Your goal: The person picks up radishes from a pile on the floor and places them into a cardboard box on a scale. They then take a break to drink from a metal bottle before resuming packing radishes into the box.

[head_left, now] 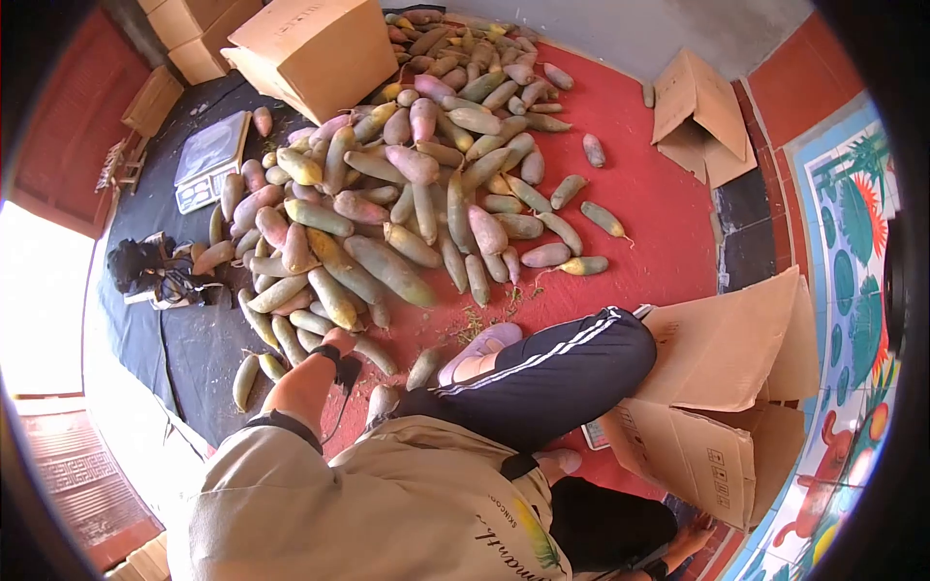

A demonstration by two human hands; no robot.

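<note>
A large pile of long green, pink and purplish root vegetables covers the red floor. My left hand reaches to the pile's near edge, next to several green roots. Its fingers are mostly hidden, so any hold on a root cannot be made out. At the lower right, my right hand is low beside an open cardboard box, fingers apart and nothing seen in them. My bent leg in dark striped trousers lies between the pile and that box.
A cardboard box stands behind the pile, another by the right wall. A scale sits on black sheeting at left, near a dark bundle with straps. Stacked cartons are at the upper left.
</note>
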